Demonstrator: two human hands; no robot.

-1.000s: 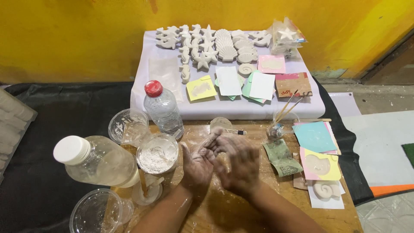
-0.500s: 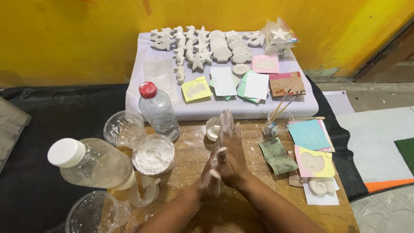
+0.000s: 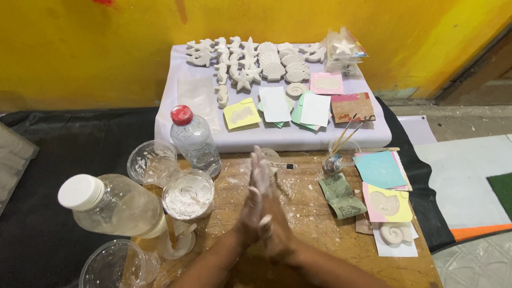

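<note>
My left hand [image 3: 248, 209] and my right hand [image 3: 273, 216] are pressed flat together, palm to palm, fingers pointing away from me over the wooden board [image 3: 312, 224]. Both are dusted with white powder and hold nothing. Just left of them stands a clear cup of white powder [image 3: 188, 193]. Beyond the fingertips lie a small white dish [image 3: 270, 156] and a short black-tipped tool [image 3: 284, 166]. A folded banknote [image 3: 338, 194] lies to the right.
A red-capped bottle [image 3: 193, 137], a white-capped bottle [image 3: 109, 204] lying down and empty cups [image 3: 151, 161] crowd the left. White plaster shapes [image 3: 250, 63] and paper cards [image 3: 276, 104] lie on a lilac-covered stand [image 3: 266, 140]. Coloured cards [image 3: 380, 169] and a plaster shell [image 3: 393, 233] sit at right.
My hands went from loosely overlapping with fingers crossed to flat palm against palm, and slid slightly against each other. The view shifted a little.
</note>
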